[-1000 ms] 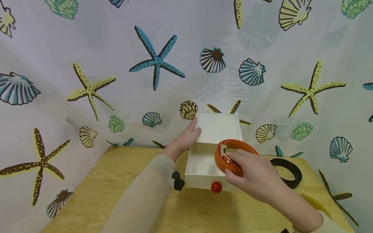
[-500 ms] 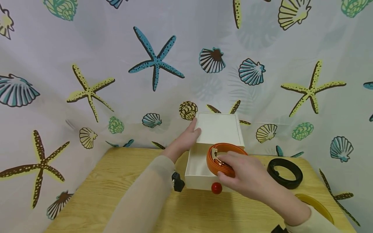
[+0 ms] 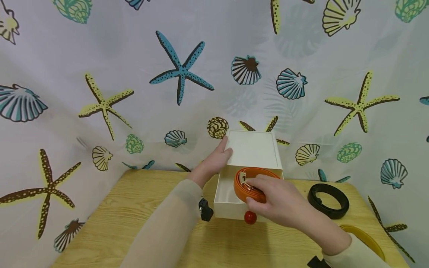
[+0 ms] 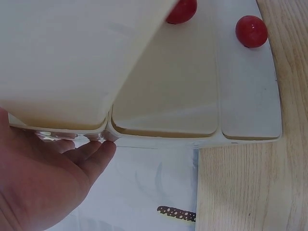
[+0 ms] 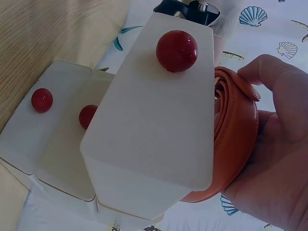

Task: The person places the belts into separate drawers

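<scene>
My right hand [image 3: 285,203] grips a coiled orange belt [image 3: 242,191], its metal buckle near the fingertips. The coil is at the open top drawer [image 3: 228,208] of a small white drawer unit [image 3: 253,149] and overlaps the drawer's opening in the head view. In the right wrist view the belt [image 5: 240,139] shows behind the pulled-out drawer front, which hides part of it. On the drawer front is a round red knob [image 3: 250,217]. My left hand [image 3: 214,160] rests against the unit's left side with fingers extended; its fingers [image 4: 98,161] touch the wall in the left wrist view.
To the right of the unit lies a coiled black belt [image 3: 330,213] on the wooden table [image 3: 134,216]. Nearer the front right is a yellow curved band [image 3: 370,242], partly behind my right forearm. A curtain [image 3: 134,56] with shells and starfish hangs behind.
My right hand has moved left and slightly down with the orange belt, further over the open drawer. More of the black belt and yellow band shows. The left hand has stayed in place.
</scene>
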`<state>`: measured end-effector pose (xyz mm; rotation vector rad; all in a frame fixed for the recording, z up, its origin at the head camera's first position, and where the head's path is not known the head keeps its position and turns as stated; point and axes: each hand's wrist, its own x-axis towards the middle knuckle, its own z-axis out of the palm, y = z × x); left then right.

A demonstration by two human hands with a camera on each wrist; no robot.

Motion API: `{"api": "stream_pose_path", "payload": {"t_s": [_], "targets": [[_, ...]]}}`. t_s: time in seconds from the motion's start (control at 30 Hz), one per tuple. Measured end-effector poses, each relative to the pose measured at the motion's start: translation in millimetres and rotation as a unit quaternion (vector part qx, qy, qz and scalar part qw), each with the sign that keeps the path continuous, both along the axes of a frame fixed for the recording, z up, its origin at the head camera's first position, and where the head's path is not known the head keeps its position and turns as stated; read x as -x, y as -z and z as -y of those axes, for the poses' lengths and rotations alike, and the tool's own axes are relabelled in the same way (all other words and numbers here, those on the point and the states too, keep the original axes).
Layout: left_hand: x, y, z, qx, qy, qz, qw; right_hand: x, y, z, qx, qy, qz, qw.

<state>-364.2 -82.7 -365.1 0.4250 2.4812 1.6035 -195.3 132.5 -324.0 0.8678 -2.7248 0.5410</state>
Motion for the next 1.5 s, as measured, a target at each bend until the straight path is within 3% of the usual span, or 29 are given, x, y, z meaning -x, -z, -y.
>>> {"api": "stream_pose_path", "payload": {"t_s": [0.47,1.13,1.5], "targets": [[-1.7,-0.4,0.5,0.009,-0.003,-0.005,0.9999,11.0,3.5,4.8,-0.001,-0.002,0.029,1.000],[-8.5,-2.0,0.5,-0.014,0.002,0.010,0.9998,32.5,12.4,4.0,0.011,-0.002,0.076,0.997],[-7.5,-1.9,0.9,-0.010,0.003,-0.001,0.9999,43.7,19.1,3.4,0.011,-0.004,0.080,0.997]]}}
